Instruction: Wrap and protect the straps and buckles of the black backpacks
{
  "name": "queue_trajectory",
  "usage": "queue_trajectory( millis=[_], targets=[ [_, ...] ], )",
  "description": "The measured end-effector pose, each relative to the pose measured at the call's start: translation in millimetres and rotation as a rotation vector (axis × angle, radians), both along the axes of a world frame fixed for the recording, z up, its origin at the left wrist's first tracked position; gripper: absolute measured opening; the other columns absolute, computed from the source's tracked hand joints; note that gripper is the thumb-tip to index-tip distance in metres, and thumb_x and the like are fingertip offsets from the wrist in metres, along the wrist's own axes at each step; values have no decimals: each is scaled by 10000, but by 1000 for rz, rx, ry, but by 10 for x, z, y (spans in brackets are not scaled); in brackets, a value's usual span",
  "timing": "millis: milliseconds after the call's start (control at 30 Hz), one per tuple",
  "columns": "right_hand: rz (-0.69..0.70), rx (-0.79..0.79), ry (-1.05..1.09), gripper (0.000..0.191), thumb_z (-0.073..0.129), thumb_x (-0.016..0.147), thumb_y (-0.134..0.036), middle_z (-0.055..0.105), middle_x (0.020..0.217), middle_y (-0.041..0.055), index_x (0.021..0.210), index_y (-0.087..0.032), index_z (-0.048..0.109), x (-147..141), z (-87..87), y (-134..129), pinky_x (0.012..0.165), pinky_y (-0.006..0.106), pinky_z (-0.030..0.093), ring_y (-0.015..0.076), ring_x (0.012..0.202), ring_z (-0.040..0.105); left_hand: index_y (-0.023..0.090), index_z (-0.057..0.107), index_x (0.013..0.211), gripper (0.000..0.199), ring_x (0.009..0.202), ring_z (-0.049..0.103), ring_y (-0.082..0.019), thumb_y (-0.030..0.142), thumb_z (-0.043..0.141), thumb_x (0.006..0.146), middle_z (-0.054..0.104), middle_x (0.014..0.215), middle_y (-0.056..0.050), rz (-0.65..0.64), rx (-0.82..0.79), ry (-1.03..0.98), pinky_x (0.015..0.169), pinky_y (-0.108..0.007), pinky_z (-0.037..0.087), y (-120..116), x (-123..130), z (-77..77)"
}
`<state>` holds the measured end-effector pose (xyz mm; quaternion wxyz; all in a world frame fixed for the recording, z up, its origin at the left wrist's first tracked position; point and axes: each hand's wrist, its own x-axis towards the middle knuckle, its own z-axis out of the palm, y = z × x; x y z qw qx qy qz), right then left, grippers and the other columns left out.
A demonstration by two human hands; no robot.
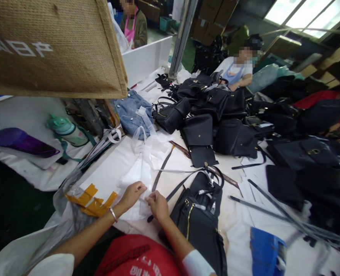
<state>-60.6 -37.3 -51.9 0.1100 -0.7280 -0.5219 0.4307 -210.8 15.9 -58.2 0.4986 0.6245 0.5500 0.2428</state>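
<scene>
Both my hands are over a thin white translucent sheet (137, 172) on the table, near the front edge. My left hand (134, 193) is closed in a pinch at the sheet, a bracelet on its wrist. Just to its right, my right hand (157, 203) pinches at the sheet's edge, its fingers bent together. A small gap separates the two hands. Right of them lies a black backpack (200, 222) with gold zips and handles raised. A dark strap (180, 186) runs from it towards my right hand.
Several black bags (198, 132) cover the table's far side, beside a denim item (134, 111). A brown burlap bag (55, 46) hangs at upper left. Bottles (69, 130) stand on a left shelf. Orange tape (92, 199) and a blue packet (266, 251) lie near. People sit beyond.
</scene>
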Motion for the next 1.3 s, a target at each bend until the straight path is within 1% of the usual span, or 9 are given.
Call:
queue_trajectory(
  millis=[167,300,400,533,700,800,933,1167,1300],
  targets=[
    [-267,32,159,653,693,712,-423,628,1000,43,1249,-187,404,72,-76,13,623,246,425,147,704,594,184,555,683,297,609,461,-139,403,464,860,500,620,37,-5,3,-53,579,-243,361,12,52,96],
    [-268,13,233,212,575,801,-366,622,732,-7,891,-174,567,103,-66,43,526,220,390,117,549,519,188,557,703,297,621,491,-152,404,453,878,514,626,28,-21,25,-45,590,-255,391,26,74,113],
    [-238,50,228,183,535,836,-340,579,615,-29,732,-190,545,119,48,15,543,215,382,121,556,514,188,595,819,255,809,578,-198,367,432,897,621,838,-35,-58,146,38,726,-302,456,30,54,203],
    [48,228,99,119,516,875,-302,640,757,-14,806,-215,561,154,323,-111,658,220,389,135,710,584,207,546,1193,334,1245,440,-249,329,461,894,501,1332,-96,-196,360,75,1061,-382,324,68,75,484],
    [518,332,79,162,474,913,-352,663,861,16,892,-214,557,270,632,-213,687,227,385,155,778,615,204,619,1101,384,918,635,-201,417,340,945,700,954,-49,-519,-13,-95,864,-304,460,199,252,716],
    [504,325,82,235,416,942,-378,658,802,11,854,-207,551,434,668,-169,646,220,367,142,716,607,198,676,931,457,681,625,-170,462,304,950,679,700,-11,-630,-201,-97,701,-264,454,264,325,677],
    [261,256,33,354,350,967,-409,609,652,-8,750,-203,538,701,540,-10,568,205,327,119,603,562,175,621,692,498,514,535,-137,527,350,918,571,520,16,-577,-335,-99,570,-246,405,294,356,510],
    [256,201,-40,416,349,963,-448,622,616,3,715,-205,579,869,267,211,556,211,293,122,595,571,143,590,873,354,617,572,-124,493,576,818,631,709,-11,-427,-613,-362,617,-244,418,336,441,266],
    [290,203,-87,418,372,951,-477,644,639,13,725,-206,598,862,200,257,572,222,295,138,629,593,150,582,923,351,512,471,-78,423,693,734,599,688,18,-364,-640,-340,490,-203,336,346,483,216]
  ],
)
